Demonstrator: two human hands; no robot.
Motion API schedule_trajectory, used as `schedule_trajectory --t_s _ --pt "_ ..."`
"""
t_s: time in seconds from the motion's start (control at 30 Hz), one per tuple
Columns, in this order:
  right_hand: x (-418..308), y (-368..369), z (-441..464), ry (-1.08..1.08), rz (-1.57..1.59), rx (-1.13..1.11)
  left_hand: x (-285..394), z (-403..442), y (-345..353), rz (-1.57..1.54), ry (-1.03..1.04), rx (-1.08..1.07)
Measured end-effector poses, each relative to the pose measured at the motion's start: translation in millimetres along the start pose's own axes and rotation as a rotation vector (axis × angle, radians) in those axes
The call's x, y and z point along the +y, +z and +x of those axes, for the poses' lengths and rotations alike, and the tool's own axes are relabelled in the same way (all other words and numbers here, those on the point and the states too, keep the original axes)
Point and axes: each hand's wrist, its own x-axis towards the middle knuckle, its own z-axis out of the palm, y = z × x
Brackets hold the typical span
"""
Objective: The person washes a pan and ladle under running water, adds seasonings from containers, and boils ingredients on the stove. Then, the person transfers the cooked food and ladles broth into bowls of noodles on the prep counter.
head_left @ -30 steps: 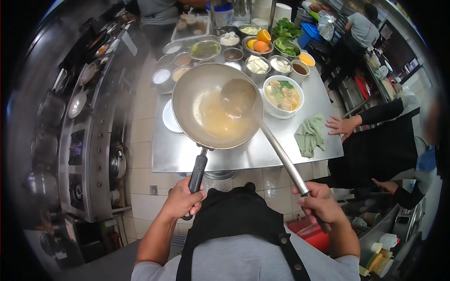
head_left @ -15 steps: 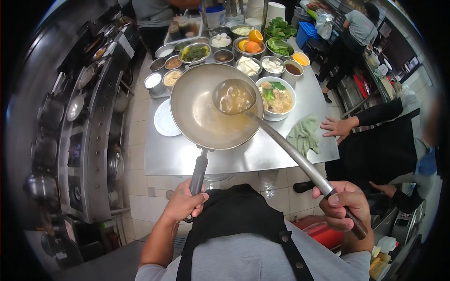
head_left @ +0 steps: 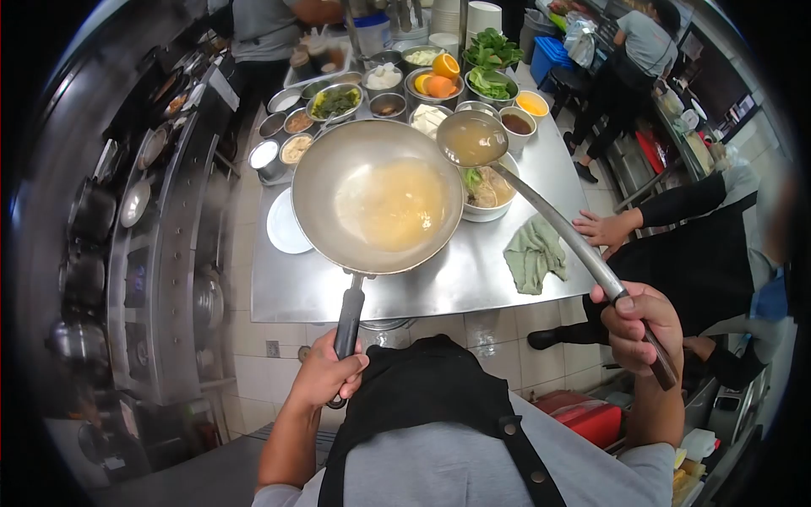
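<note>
My left hand (head_left: 328,369) is closed round the black handle of a wok (head_left: 338,203), which holds pale yellow broth and hangs over the near part of the steel table. My right hand (head_left: 638,325) grips a long-handled ladle (head_left: 473,139) near its dark end. The ladle's bowl, full of broth, is over the far side of a white bowl (head_left: 494,193) with soup and greens, partly hiding it. A white plate (head_left: 285,221) shows to the left of the wok.
Several metal containers of ingredients stand at the back of the steel table (head_left: 405,300). A green cloth (head_left: 536,253) lies at the right, beside a co-worker's hand (head_left: 606,228). Stoves (head_left: 165,279) line the left side. Other people stand farther back.
The ladle has risen out of the wok with broth and moved right, over the white bowl. My right hand has moved right with it. The wok has shifted slightly left.
</note>
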Motion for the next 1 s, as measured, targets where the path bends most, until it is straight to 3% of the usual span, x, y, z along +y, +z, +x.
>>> schedule_trajectory --t_s 0.5,0.77,0.83,0.9,0.97,1.0 --pt "38.8 -57.1 53.8 -0.136 -0.516 0.278 -2.8 -28.3 -25.1 -0.025 0.053 0.092" --pt "107.2 -72.6 58.2 -0.257 -1.141 0.570 -0.4 -33.6 -52.1 -0.013 0.052 0.078" --pt "126.6 -92.7 61.8 -0.519 -1.863 0.696 -1.1 -33.5 -60.4 -0.022 0.048 0.065" --pt "140.1 -86.3 65.3 -0.549 -1.877 0.772 -0.1 -33.0 -64.8 -0.001 0.055 0.048" --pt "148.6 -67.4 63.4 -0.708 -1.569 0.609 2.0 -32.4 -70.1 0.021 0.051 0.056" --pt "149.1 -54.5 60.1 -0.654 -1.441 0.538 3.2 -31.8 -72.4 0.048 0.037 0.046"
